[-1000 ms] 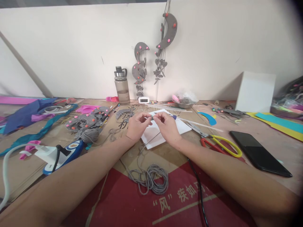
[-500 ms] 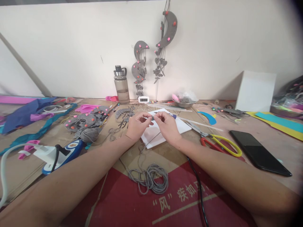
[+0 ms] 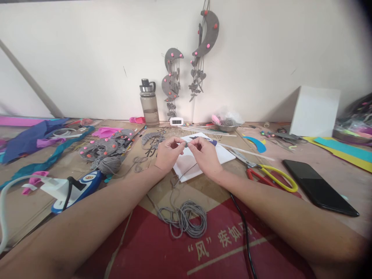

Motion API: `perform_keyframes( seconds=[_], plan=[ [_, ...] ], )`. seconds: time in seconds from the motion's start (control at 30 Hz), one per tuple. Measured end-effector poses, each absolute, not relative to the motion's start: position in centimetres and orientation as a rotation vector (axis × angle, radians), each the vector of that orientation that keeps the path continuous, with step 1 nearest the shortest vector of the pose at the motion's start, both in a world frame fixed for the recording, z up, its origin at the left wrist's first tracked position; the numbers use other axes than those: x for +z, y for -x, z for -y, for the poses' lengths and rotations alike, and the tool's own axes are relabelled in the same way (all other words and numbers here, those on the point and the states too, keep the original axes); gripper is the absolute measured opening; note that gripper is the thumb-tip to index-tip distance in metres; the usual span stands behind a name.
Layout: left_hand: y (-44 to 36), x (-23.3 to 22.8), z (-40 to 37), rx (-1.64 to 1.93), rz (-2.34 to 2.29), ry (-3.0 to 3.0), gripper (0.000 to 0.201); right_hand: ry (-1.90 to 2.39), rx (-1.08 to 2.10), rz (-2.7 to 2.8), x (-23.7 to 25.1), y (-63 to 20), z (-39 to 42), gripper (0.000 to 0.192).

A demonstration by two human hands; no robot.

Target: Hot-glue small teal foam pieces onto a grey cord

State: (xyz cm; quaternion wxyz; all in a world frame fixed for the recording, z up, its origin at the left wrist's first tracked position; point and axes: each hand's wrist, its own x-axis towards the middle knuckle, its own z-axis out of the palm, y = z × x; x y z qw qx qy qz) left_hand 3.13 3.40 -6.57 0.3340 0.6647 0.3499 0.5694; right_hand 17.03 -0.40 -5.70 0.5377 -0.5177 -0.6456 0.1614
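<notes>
Over a white board (image 3: 223, 156), my left hand (image 3: 169, 156) and my right hand (image 3: 205, 158) meet fingertip to fingertip, both closed in a pinch. Between them sits a small dark greenish bead-like piece (image 3: 186, 144), mostly covered by the fingers. Grey cord (image 3: 190, 170) runs down from my right fingers to a loose coil (image 3: 194, 220) on the red part of the cardboard. Behind my right hand, a dark purple-handled tool (image 3: 213, 142) lies on the board. How the cord and the small piece join is hidden.
Scissors (image 3: 280, 179) and a black phone (image 3: 318, 188) lie to the right. At left are grey felt pieces (image 3: 101, 147), a yarn ball (image 3: 109, 164) and a blue power strip (image 3: 83, 192). A bottle (image 3: 149, 106) stands behind; moon hangings (image 3: 210, 35) hang at the wall.
Both hands keep their place with fingertips together. The small dark piece shows a little more between them; the view has shifted slightly.
</notes>
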Motion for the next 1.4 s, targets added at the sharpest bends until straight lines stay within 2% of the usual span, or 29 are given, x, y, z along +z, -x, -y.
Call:
perform_keyframes(
  seconds=[0.67,1.2,1.4],
  plan=[
    [-3.32,-7.04,-3.47,1.415,-0.830,-1.713,0.021,1.247,0.416,1.492,-5.49,-17.03,0.44,0.014],
    [-3.44,-6.47,-3.16,1.412,-0.802,-1.693,0.019,1.252,0.401,1.500,-5.42,-17.03,0.53,0.016],
    [-3.43,-6.19,-3.15,1.421,-0.853,-1.628,0.016,1.221,0.424,1.524,-5.48,-16.72,0.73,0.011]
  ],
)
